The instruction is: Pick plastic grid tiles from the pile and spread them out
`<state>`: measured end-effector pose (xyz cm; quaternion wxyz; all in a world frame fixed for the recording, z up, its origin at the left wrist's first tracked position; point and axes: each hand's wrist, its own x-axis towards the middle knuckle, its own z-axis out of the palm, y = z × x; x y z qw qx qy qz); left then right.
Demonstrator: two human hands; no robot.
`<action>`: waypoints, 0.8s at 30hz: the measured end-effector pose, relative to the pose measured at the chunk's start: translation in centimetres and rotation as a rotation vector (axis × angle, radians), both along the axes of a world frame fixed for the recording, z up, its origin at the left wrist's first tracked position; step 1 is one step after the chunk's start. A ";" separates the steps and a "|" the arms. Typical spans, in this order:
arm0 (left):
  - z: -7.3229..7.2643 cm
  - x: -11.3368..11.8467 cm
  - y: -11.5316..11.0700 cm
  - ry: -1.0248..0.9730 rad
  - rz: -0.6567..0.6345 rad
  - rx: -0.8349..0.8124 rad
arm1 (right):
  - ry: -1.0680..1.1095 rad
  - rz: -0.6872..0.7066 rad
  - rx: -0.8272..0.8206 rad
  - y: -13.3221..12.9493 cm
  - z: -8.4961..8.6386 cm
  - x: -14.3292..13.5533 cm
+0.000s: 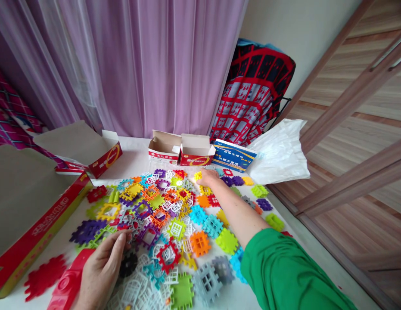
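My right hand (209,175) reaches to the far side of the pile, its fingers closed on a small yellow interlocking block (198,175). Near the front left, my left hand (105,260) is closed over the pile's edge, thumb pressed toward the fingers; whatever they may hold is hidden. Around it lie a black piece (128,264), a purple block (88,231) and white lattice window pieces (134,290). Between the hands spread many coloured notched blocks, among them a red frame (169,255) and an orange window block (200,243).
At left stands a large open red box (41,228), with another open box (105,159) behind it. Two small open cartons (164,155) and a blue box (234,156) line the table's back. A white bag (278,150) rests at the back right, near the wooden wardrobe (355,129).
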<state>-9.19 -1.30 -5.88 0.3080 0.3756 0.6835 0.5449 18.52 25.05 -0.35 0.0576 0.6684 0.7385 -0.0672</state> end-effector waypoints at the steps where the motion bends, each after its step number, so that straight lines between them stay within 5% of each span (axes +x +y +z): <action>1: -0.1 0.0 0.0 -0.009 -0.004 -0.003 | -0.004 -0.016 0.008 0.0 0.4 0.2; 9: -0.1 -0.1 0.0 -0.041 0.016 -0.089 | -0.038 -0.084 0.041 -0.3 3.8 4.9; 24: 0.3 0.3 0.1 -0.062 0.042 -0.075 | -0.122 -0.176 -0.040 -2.2 2.1 6.1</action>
